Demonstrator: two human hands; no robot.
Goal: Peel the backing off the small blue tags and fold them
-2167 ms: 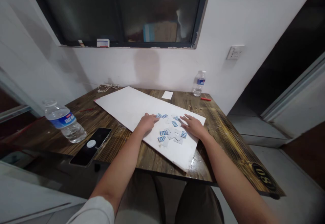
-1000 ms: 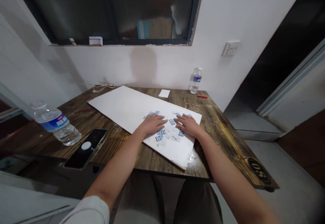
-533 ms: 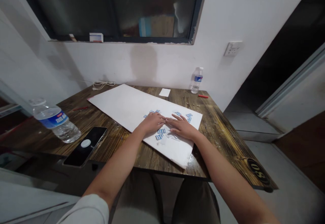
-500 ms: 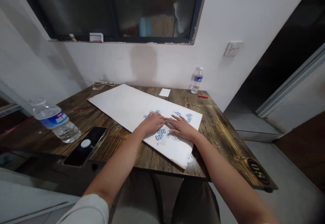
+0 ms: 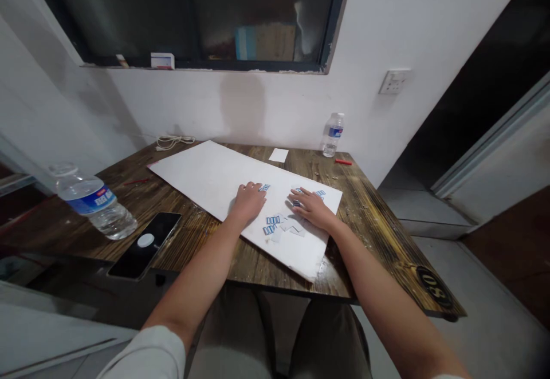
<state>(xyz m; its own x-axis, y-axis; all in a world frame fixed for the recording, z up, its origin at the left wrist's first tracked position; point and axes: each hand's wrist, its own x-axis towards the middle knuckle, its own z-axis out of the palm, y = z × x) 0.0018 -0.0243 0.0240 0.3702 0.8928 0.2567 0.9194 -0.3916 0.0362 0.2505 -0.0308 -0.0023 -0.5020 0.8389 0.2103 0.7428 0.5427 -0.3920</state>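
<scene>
Several small paper pieces with blue-edged printing (image 5: 272, 220) lie scattered on a white board (image 5: 206, 173), along with plain white paper pieces (image 5: 296, 226). My left hand (image 5: 249, 200) rests over the board's middle, its fingers extended beside a printed piece (image 5: 264, 188) and partly covering it. To the right, my right hand (image 5: 313, 206) lies with its fingers spread across more printed pieces, some hidden beneath it. Between the two hands is a gap of bare board. Neither hand visibly grips anything.
On the dark wooden table (image 5: 369, 218) a water bottle (image 5: 92, 201) leans at the left near a black phone (image 5: 146, 247) with a white cap (image 5: 145, 240) on it. At the back are a white card (image 5: 278, 155), a smaller bottle (image 5: 333, 135), a red pen (image 5: 343, 162) and a coiled cable (image 5: 174, 142).
My hands came together until their fingertips met over the pieces, then parted again. Now the left sits farther left and the right farther right, and several pieces have shifted.
</scene>
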